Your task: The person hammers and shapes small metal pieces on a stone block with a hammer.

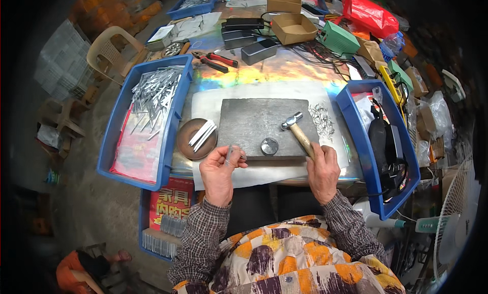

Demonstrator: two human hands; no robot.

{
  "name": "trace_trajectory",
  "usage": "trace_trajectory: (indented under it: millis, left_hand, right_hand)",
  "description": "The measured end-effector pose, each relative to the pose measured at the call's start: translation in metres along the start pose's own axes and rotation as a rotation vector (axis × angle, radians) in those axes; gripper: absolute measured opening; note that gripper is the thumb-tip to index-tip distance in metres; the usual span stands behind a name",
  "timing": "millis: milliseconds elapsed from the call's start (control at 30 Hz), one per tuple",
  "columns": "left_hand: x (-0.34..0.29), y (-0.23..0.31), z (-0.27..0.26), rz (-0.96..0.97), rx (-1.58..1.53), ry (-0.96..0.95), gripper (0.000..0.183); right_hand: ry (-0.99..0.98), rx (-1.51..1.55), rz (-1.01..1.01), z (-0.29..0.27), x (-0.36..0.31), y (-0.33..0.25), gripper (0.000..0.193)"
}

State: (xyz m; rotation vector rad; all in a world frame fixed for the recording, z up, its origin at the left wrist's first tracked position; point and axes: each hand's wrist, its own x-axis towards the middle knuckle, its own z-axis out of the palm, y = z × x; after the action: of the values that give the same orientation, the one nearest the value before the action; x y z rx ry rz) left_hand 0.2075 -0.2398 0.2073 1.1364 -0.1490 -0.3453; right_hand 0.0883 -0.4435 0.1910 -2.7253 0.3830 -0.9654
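My left hand [217, 178] is closed in a pinch on a thin metal strip [229, 152], just off the near left corner of a flat dark block [249, 124]. My right hand [324, 173] grips the wooden handle of a hammer [301, 136], whose metal head lies over the right part of the block. A small round metal piece [269, 146] sits on the block near its front edge. Beside the block, on the left, a round brown dish [185, 147] holds several pale slim strips [203, 135].
A blue tray [165, 164] of loose metal strips stands left; another blue tray [356, 136] with a black tool stands right. Small metal scraps [322, 122] lie right of the block on white paper [206, 103]. Pliers [216, 60], grey boxes [259, 51] and cables lie beyond.
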Motion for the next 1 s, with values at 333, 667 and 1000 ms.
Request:
trace_trajectory:
  millis: [333,667,1000]
  left_hand:
    - [-0.037,-0.001,0.019,0.184,0.394,-0.111,0.021]
    - [-0.045,0.001,0.012,0.243,0.645,-0.225,0.028]
    - [-0.042,0.017,-0.004,0.532,0.988,-0.255,0.017]
  right_hand:
    - [-0.160,0.526,-0.427,-0.033,0.032,-0.075,0.047]
    - [-0.122,0.704,-0.384,-0.010,0.024,-0.079,0.021]
    - [-0.504,1.058,0.158,-0.010,0.031,-0.087,0.011]
